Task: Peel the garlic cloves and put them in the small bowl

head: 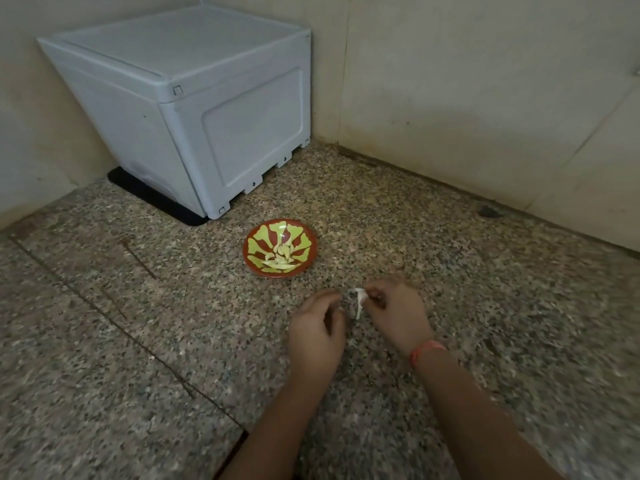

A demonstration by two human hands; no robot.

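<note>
Bowl (250, 251): middle of desk (138, 323), my peeled cloves (280, 260) heaped inside.
Right hand (394, 313): pinching white garlic skin (359, 303).
Left hand (317, 327): curled alongside; contents I cannot tell.
Remaining: this clove, I judge.

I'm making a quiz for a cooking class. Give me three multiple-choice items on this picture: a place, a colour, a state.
1. Where do the peeled cloves lie? A) in the small bowl B) on a cutting board C) in a steel pot
2. What colours is the bowl? A) blue and white B) red with yellow-green C) plain black
3. What is the right hand doing? A) lying flat and open B) pinching a white garlic piece C) gripping a knife
Key: 1 A, they lie inside the bowl; 2 B, red rim, yellow-green pattern; 3 B, its fingertips close on the garlic piece, nearer the person than the bowl.
</note>
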